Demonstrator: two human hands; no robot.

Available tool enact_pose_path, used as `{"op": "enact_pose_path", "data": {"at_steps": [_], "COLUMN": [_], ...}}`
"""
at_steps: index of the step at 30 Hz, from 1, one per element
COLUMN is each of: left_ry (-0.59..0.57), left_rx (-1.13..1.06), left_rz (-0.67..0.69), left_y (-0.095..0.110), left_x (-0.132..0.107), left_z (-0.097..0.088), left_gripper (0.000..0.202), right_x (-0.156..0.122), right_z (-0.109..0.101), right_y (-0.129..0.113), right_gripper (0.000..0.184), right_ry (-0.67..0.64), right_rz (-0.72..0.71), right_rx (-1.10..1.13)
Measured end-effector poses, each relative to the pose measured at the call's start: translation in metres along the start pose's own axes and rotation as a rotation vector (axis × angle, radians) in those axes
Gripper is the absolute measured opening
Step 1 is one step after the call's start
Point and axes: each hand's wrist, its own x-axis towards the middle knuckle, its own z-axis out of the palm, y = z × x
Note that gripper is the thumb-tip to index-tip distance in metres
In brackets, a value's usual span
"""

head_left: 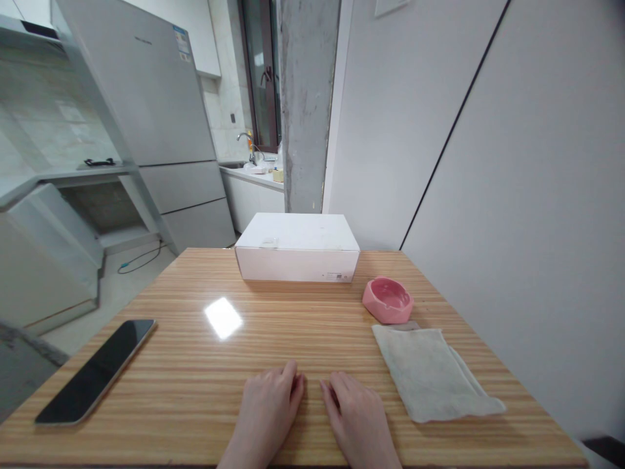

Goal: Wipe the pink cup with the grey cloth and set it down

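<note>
Quietly, the left hand (268, 407) and right hand (359, 417) lie flat and empty, fingers loosely together, on the striped wooden table (195, 391), with a soft rectangular grey cloth (430, 371) just beside the right one, untouched.

I get soft, even light w/ a square glare patch on the wooden table (342, 326). Fisheye bends the fridge (161, 117) at left.

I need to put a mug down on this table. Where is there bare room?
The widest bare stretch of the table lies mid-board, bordered by the white box behind, the phone at left, and the left hand and right hand in front. The right side is crowded: the pink dish and folded cloth sit close together.
</note>
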Motion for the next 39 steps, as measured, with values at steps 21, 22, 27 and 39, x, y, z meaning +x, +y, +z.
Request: {"op": "enact_pose_path", "data": {"at_steps": [21, 22, 27, 39], "left_ry": [0.044, 0.061, 0.256, 0.588], "left_rx": [-0.864, -0.871, -1.007, -0.595], "left_rz": [0.136, 0.132, 0.227, -0.31], "left_y": [0.163, 0.161, 0.118, -0.09], "left_x": [0.165, 0.163, 0.148, 0.101], "left_z": [0.008, 0.005, -0.023, -0.058], "left_gripper": [0.106, 0.1, 0.091, 0.086], "right_x": [-0.007, -0.007, -0.006, -0.002], "right_z": [0.003, 0.003, 0.004, 0.001], "right_y": [0.006, 0.006, 0.005, 0.001], "right_gripper": [0.013, 0.015, 0.04, 0.045], "right_ry": [-0.163, -0.126, 0.062, 0.021], "right_rz": [0.06, 0.044, -0.028, 0.006], "right_rx": [-0.074, -0.075, -0.071, -0.027]}}
